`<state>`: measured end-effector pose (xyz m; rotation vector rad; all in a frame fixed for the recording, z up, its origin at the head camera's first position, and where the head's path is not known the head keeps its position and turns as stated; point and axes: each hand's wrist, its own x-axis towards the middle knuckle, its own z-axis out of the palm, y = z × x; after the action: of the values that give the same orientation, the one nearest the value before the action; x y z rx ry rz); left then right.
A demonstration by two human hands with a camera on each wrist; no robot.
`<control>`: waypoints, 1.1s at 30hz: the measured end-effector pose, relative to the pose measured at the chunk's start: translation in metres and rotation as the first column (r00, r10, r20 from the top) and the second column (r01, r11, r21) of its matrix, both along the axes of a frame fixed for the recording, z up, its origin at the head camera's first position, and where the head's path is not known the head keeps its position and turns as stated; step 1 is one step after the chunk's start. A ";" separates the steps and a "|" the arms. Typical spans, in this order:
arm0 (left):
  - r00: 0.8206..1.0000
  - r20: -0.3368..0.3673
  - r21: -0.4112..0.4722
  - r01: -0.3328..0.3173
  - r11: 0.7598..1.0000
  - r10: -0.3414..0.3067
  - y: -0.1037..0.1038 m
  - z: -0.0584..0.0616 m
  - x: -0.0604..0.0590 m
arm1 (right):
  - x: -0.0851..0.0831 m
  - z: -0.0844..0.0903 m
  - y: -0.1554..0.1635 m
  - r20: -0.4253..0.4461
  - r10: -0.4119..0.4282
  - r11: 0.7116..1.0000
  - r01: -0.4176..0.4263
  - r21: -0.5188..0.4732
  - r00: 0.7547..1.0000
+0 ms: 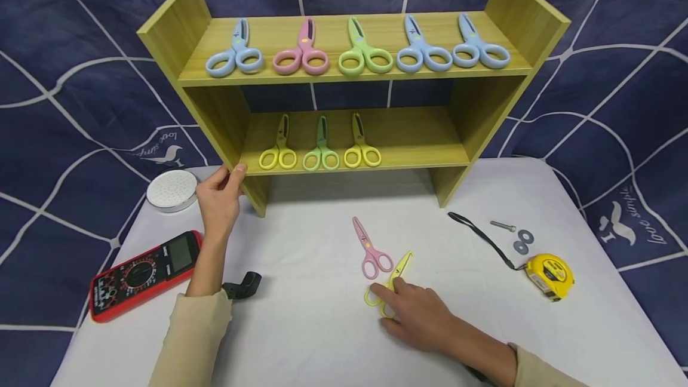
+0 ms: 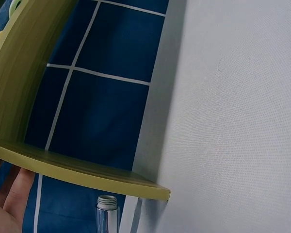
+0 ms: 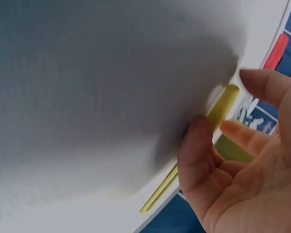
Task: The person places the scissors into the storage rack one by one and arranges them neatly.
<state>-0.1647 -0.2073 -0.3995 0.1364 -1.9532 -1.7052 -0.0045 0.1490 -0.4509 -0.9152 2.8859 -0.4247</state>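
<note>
My left hand (image 1: pixel 219 199) grips the left side panel of a two-tier wooden shelf (image 1: pixel 349 169), thumb at the front edge. In the left wrist view, fingers (image 2: pixel 20 191) lie against the panel's outer face. My right hand (image 1: pixel 421 312) is over yellow scissors (image 1: pixel 400 264) on the white table, fingers touching the handles. The right wrist view shows the thumb apart from the yellow handle (image 3: pixel 224 104). Pink scissors (image 1: pixel 365 237) lie just beyond. Blue, pink and green scissors (image 1: pixel 306 46) line the upper tier. Three smaller pairs, yellow and green (image 1: pixel 321 145), sit on the lower tier.
A red multimeter (image 1: pixel 145 276) and a round shower head (image 1: pixel 172 190) lie at the left, the shower head's dark handle (image 1: pixel 249 285) partly behind the left arm. At right are a yellow tape measure (image 1: pixel 549 276) with a black strap, a bolt (image 1: pixel 503 226) and two washers (image 1: pixel 525 236).
</note>
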 end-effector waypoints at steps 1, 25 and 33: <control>1.000 -0.001 0.001 -0.001 1.000 0.001 0.000 0.000 0.000 | 0.000 0.001 0.001 0.023 0.000 1.000 0.000 0.005 1.000; 1.000 -0.020 0.059 0.018 0.998 -0.017 -0.002 0.001 0.001 | -0.026 0.043 0.030 -0.163 -0.028 0.888 -0.050 -0.456 0.986; 0.999 -0.027 0.077 0.027 0.997 -0.025 0.000 0.001 0.000 | -0.059 0.081 0.047 -0.221 -0.094 0.890 -0.017 -0.455 0.971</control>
<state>-0.1647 -0.2071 -0.3980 0.1164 -1.8788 -1.7909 -0.0631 0.1957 -0.3701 -1.0269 3.0809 -1.1070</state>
